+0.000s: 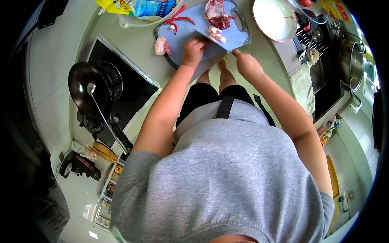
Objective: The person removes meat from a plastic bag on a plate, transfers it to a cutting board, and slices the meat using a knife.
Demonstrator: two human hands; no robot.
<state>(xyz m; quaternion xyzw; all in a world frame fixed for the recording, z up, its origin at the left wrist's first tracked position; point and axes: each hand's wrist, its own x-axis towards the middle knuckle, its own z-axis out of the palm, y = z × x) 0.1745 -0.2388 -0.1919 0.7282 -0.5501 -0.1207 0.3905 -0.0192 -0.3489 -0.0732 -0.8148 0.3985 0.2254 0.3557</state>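
My right hand (248,65) is closed round the handle of a kitchen knife (214,41), whose blade slants across a blue-grey cutting board (190,34). Close against the blade, my left hand (193,52) rests on the board with its fingers curled; whatever lies under them is hidden. Just beyond the blade sit several small pale pieces (216,34), perhaps fat or garlic. A larger chunk of red meat (219,18) lies farther back. Red chili peppers (178,19) are at the board's far left, and a pale fatty piece of meat (161,46) sits on its left edge.
A white bowl (273,20) stands right of the board. Behind the board is a plastic tub (162,19) with packets. On the left, a black wok (87,87) with a ladle (101,111) sits over the stove. A cloth (303,89) hangs from the right counter edge.
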